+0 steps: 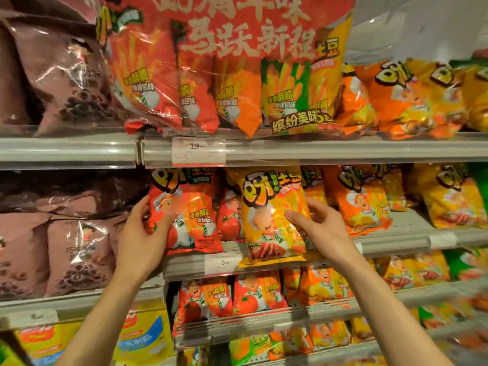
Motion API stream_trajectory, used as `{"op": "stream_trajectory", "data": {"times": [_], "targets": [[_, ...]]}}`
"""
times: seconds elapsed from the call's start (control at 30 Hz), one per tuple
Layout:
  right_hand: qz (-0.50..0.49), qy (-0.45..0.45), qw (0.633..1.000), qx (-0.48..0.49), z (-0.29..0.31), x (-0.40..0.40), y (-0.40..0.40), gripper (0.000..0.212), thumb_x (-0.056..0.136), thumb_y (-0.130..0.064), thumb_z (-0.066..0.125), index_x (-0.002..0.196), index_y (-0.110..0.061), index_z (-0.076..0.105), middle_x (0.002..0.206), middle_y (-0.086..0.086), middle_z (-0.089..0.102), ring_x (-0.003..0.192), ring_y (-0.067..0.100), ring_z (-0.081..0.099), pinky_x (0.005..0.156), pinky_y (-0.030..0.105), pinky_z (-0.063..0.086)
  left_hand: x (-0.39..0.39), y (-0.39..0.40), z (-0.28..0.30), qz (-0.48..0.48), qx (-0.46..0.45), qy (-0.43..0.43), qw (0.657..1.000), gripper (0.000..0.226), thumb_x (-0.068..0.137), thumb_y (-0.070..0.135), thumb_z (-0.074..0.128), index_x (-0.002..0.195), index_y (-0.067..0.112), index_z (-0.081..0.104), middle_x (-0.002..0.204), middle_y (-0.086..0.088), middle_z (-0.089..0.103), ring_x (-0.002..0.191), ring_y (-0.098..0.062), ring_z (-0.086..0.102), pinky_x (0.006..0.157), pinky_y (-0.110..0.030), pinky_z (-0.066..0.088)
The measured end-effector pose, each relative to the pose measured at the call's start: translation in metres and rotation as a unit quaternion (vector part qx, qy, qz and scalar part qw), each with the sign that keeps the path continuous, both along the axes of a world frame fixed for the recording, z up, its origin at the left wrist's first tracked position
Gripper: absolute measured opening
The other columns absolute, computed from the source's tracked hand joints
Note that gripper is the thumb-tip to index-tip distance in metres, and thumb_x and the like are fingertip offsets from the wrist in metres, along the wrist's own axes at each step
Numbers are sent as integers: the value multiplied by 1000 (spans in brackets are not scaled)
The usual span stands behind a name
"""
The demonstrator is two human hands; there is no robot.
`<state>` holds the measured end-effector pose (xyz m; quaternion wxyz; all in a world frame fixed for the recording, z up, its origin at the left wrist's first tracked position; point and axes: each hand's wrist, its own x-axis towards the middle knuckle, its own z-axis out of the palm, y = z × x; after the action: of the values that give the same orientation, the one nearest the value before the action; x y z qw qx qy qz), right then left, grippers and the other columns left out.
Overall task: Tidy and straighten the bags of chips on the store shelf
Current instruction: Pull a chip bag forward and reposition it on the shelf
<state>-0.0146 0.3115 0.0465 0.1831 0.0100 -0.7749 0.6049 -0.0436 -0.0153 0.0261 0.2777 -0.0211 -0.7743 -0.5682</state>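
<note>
On the middle shelf [396, 241] a red chip bag [192, 210] stands at the left of the row, and my left hand [144, 233] grips its left edge. A yellow chip bag [266, 207] stands right of it, its bottom hanging over the shelf's front lip. My right hand [317, 231] holds this bag by its right side, thumb across the front. Another red bag [229, 217] sits between the two, further back. Orange bags [361, 199] and yellow bags [454, 199] continue the row to the right.
A large multi-pack of chips [232, 75] fills the upper shelf, with orange and yellow bags [412, 99] to its right. Brown snack bags [68, 249] occupy the left bay. Lower shelves hold more red and orange bags [237, 294]. Price tags [198, 151] hang on the shelf rails.
</note>
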Motion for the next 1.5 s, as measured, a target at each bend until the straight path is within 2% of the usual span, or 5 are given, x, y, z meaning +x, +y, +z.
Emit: {"op": "stream_trajectory", "data": {"times": [0.27, 0.63, 0.9, 1.13, 1.5], "targets": [[13, 7, 1000, -6, -3, 5, -7, 29, 83, -30, 80, 110, -30, 69, 96, -15, 76, 85, -2, 70, 67, 15, 53, -29, 11, -25, 14, -73, -1, 997, 58, 101, 46, 49, 152, 23, 33, 152, -2, 44, 138, -19, 42, 113, -36, 33], [21, 1, 1000, -3, -6, 8, -15, 36, 83, -36, 79, 116, -28, 68, 103, -9, 76, 94, 7, 72, 88, 37, 59, -9, 21, -41, 31, -265, 52, 962, 80, 91, 67, 50, 157, 39, 14, 167, 0, -2, 154, -23, 5, 117, -43, 20], [20, -7, 1000, -15, -14, 4, -16, 58, 78, -44, 81, 129, -26, 62, 113, -10, 73, 98, 4, 70, 90, 34, 58, -18, 25, -50, 66, -348, 67, 933, 88, 85, 73, 52, 157, 30, 23, 167, -12, 2, 154, -32, 3, 118, -55, 22], [29, -15, 999, -35, -19, 11, -25, 51, 78, -40, 82, 125, -27, 64, 109, -9, 75, 93, 5, 72, 88, 35, 58, 19, 37, -38, 51, -258, 141, 954, 58, 93, 44, 59, 146, 26, 44, 158, -7, 28, 146, -23, 24, 115, -46, 27], [10, -59, 993, -99, -62, 58, -58, 39, 82, -27, 81, 118, -24, 68, 102, -6, 77, 93, 10, 74, 79, 31, 60, 68, 76, -59, -207, 11, -57, 977, 61, 87, 54, 68, 140, 57, 38, 140, 34, 46, 125, 6, 49, 96, -28, 48]]}}
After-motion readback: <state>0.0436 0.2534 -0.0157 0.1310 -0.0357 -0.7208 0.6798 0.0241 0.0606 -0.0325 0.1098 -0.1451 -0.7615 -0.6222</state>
